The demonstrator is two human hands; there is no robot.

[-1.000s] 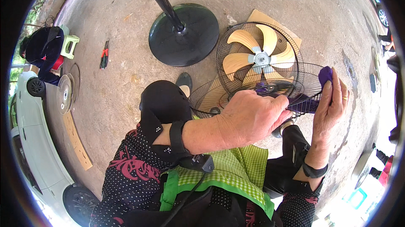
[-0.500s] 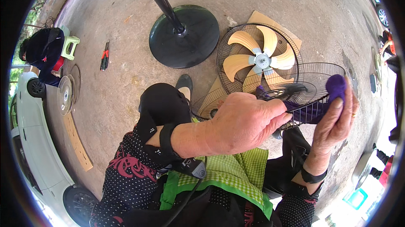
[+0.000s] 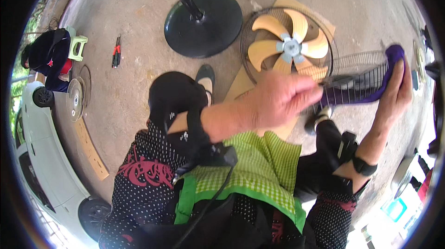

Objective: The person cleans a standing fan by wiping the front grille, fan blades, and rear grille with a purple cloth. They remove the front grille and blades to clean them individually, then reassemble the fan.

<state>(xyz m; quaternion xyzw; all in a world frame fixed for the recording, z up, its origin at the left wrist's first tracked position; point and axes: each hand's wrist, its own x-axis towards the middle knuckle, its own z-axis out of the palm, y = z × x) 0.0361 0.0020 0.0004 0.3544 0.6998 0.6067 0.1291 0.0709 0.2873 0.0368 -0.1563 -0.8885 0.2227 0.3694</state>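
In front of me a black wire fan grille [image 3: 354, 70] is held up on edge. At its near left edge my left hand [image 3: 282, 103] is closed, fingertips pinched at the rim. My right hand [image 3: 396, 89] grips a purple cloth [image 3: 395, 53] wrapped over the grille's far right edge, and more of the cloth shows behind the wires. Just beyond, pale orange fan blades [image 3: 266, 47] with a silver hub [image 3: 292, 47] lie within another round wire grille [image 3: 244, 45], on a sheet of cardboard [image 3: 328, 23]. Motion blurs my left hand.
A black fan stand with a round base [image 3: 204, 33] stands ahead. Red-handled pliers [image 3: 117, 53] lie on the concrete. At the left are a disassembled fan [image 3: 75, 100], a wooden strip [image 3: 89, 149], a white car [image 3: 53, 151] and a person [image 3: 48, 56] by a green stool [image 3: 79, 47].
My right hand has moved right with the purple cloth and the grille's edge. The left hand still pinches the near rim, now slightly higher in view. The whole view has shifted a little.
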